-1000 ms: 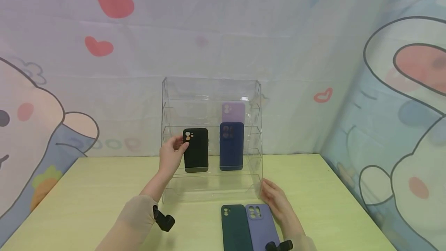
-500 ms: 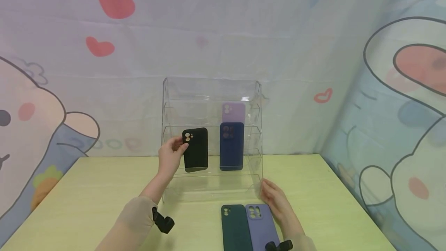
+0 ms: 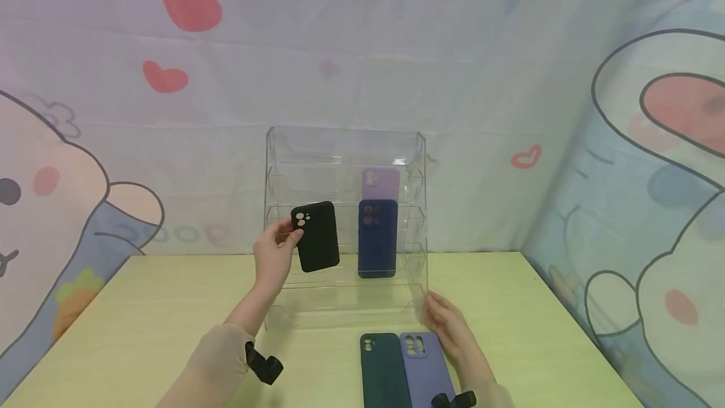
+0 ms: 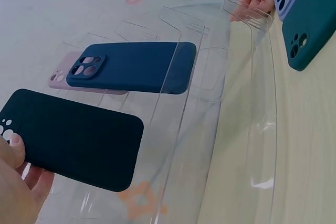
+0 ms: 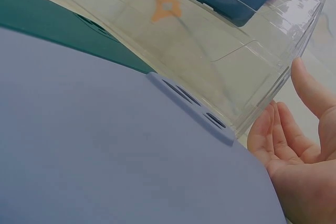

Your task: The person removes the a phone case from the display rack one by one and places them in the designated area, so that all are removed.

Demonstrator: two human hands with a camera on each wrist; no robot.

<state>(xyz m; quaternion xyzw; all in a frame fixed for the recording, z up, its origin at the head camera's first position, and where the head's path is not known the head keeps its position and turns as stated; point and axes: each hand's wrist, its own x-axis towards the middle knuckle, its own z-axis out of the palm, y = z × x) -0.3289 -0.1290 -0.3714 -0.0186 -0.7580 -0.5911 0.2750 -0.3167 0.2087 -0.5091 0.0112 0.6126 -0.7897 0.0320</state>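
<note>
Black phone case (image 3: 315, 236), pinched at its corner by left hand (image 3: 273, 255), tilts before the clear rack (image 3: 345, 143) while right hand (image 3: 451, 327), fingers relaxed apart, steadies the rack's lower corner.

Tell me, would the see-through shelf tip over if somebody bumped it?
Maybe. The clear rack stands tall and looks thin-walled, so probably light. Its wide stepped base should help, and the right hand rests at its front corner, likely steadying it.

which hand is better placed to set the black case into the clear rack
Left. The left hand already pinches the black case by its camera corner, right in front of the clear rack. The right hand rests open by the rack's lower right corner, holding nothing.
</note>
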